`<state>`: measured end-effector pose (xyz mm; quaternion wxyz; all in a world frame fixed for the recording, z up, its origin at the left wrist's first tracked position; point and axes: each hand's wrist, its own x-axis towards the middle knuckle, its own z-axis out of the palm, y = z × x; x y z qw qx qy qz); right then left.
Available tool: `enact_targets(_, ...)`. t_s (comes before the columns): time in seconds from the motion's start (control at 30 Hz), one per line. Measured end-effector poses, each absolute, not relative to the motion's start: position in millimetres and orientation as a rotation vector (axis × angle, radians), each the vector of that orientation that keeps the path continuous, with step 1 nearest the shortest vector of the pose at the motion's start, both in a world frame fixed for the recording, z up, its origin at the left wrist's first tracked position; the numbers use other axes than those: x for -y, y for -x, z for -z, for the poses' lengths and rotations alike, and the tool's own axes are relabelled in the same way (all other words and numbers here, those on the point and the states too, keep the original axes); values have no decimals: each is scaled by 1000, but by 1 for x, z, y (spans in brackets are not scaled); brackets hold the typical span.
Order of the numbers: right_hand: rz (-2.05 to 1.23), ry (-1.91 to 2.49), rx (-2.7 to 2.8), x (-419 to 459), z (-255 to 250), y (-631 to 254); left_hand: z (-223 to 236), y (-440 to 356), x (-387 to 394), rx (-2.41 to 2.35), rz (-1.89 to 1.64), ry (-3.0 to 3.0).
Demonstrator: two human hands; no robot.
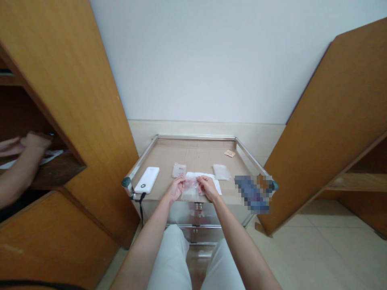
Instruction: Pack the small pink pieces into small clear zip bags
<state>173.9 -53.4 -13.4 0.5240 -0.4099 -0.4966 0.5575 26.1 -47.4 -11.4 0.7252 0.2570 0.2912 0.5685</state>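
in the head view, a clear plastic bag (190, 194) with faint reddish marks is seen above the near edge of a cart top (187, 151), partly in front of a white sheet (217, 186). the brown-lined cart top is flanked by wooden cabinets (99, 100) and backed by a pale wall (196, 60). the bag is pinched near its upper edge by the fingertips of the left hand (176, 188) and right hand (207, 187), both forearms being stretched forward.

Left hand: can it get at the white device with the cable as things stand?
Probably yes: the left hand is close to the white device, with only bare cart top visible between. It would likely have to release the clear bag first.
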Motion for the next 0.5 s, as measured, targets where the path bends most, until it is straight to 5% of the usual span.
enact_targets(0.5, -1338, 991, 1216, 54, 13, -175, 13, -28, 47, -684, -1244, -592)
